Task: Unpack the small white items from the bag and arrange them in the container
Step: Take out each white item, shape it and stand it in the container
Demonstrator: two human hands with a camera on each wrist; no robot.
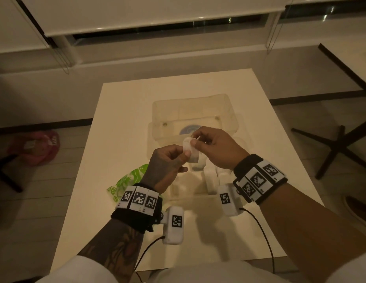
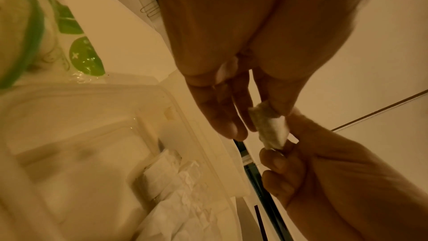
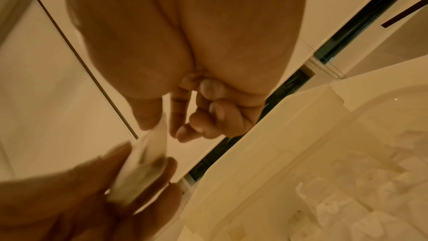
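Container (image 1: 229, 111) holds white packets (image 2: 176, 186), seemingly; both hands pinch one (image 1: 189, 150).

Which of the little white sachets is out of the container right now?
The white sachet pinched between the left hand and right hand, held above the clear container. The other sachets lie packed inside it.

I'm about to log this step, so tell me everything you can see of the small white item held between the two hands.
The small white item is a flat, soft-looking sachet like a tea bag, pale and slightly translucent with darker contents showing through. The left hand pinches its lower part and the right hand pinches its top, where a thin thread or tag seems to stick out. It is held in the air above the clear plastic container, touching only the fingers.
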